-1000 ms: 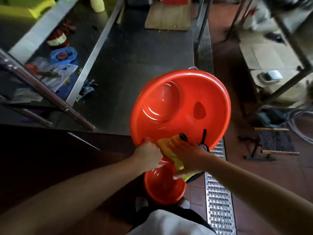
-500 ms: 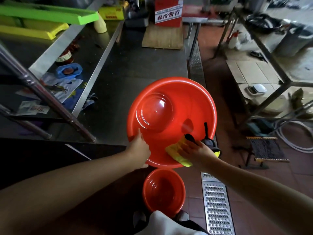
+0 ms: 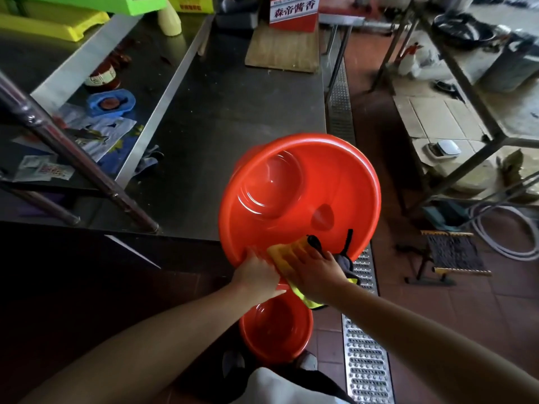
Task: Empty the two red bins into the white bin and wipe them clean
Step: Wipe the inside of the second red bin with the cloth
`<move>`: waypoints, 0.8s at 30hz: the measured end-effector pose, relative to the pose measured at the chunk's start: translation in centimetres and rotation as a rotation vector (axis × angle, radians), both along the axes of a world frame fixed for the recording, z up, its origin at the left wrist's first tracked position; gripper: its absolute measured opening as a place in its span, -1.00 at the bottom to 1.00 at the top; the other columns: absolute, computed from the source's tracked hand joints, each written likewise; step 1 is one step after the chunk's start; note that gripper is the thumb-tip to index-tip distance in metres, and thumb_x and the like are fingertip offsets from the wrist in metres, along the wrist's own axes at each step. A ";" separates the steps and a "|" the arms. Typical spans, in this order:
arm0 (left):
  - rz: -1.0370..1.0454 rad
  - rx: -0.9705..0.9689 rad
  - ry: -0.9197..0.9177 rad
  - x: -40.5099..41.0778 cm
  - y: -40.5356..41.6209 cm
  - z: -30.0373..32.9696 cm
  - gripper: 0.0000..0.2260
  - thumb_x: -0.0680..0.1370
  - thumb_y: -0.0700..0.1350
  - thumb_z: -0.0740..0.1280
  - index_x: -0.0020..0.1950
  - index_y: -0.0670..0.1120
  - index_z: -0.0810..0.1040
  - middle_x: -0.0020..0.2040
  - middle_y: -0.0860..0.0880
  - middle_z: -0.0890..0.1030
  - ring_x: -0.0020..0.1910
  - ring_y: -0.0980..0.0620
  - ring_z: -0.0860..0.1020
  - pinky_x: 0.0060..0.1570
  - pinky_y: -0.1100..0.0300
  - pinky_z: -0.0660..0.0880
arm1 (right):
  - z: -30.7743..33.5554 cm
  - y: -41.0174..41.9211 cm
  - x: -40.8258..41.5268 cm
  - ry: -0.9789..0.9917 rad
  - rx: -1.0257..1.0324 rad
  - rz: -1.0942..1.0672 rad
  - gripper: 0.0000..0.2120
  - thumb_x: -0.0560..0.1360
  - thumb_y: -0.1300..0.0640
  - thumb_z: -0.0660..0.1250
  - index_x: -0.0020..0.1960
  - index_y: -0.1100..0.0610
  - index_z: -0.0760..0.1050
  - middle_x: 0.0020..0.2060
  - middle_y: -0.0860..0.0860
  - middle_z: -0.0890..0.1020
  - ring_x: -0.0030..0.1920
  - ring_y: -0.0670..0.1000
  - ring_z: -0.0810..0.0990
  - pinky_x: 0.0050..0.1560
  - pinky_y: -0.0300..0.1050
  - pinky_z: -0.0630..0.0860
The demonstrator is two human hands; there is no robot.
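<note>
With the left hand (image 3: 256,277) gripping the tilted red bin's (image 3: 300,199) near rim above the second bin (image 3: 277,330), the right hand (image 3: 316,275) should press its cloth (image 3: 287,252) flat, sweeping the whole inside.

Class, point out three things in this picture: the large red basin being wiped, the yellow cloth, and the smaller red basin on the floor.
large red basin (image 3: 344,182), head view, bare inner wall.
yellow cloth (image 3: 284,253), head view, upper fold above the fingers.
smaller red basin (image 3: 277,330), head view, inside bottom.

I see a steel counter (image 3: 233,112), wooden board (image 3: 281,52) under a red box (image 3: 293,10), blue dish (image 3: 112,102), floor drain grate (image 3: 364,360), white hose (image 3: 501,231).
</note>
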State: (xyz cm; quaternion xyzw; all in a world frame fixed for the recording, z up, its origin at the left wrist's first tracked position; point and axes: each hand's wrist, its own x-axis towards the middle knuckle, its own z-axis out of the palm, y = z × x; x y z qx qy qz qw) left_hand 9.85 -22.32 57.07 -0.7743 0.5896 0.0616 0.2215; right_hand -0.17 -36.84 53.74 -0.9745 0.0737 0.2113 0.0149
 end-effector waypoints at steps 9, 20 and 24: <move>-0.016 0.079 -0.022 -0.8 1.7 -1.3 -0.33 0.64 0.15 0.07 0.38 -0.46 0.30 0.33 -0.55 0.33 0.30 -0.54 0.36 0.26 -0.45 0.25 | -4.0 -4.9 3.0 0.005 -0.164 0.021 -0.42 0.63 -0.02 0.07 0.58 -0.24 -0.06 0.49 0.01 0.24 0.53 0.20 0.12 0.43 0.27 0.16; -0.077 0.104 -0.122 -1.2 1.0 -1.2 -0.46 0.63 0.00 0.04 0.36 -0.43 0.37 0.27 -0.55 0.39 0.23 -0.56 0.41 0.19 -0.45 0.34 | -5.3 -5.8 6.1 0.059 -0.142 -0.099 -0.46 0.67 -0.01 0.06 0.61 -0.12 0.02 0.59 -0.02 0.09 0.59 0.05 -0.01 0.50 0.18 0.04; -0.081 0.155 -0.057 -1.2 0.3 -1.3 -0.43 0.65 0.05 0.10 0.39 -0.45 0.30 0.31 -0.58 0.32 0.28 -0.60 0.33 0.24 -0.50 0.24 | -6.3 -1.2 7.5 0.087 0.130 -0.202 -0.40 0.65 -0.07 0.08 0.62 -0.16 -0.11 0.62 -0.05 -0.04 0.60 0.06 -0.05 0.46 0.22 0.14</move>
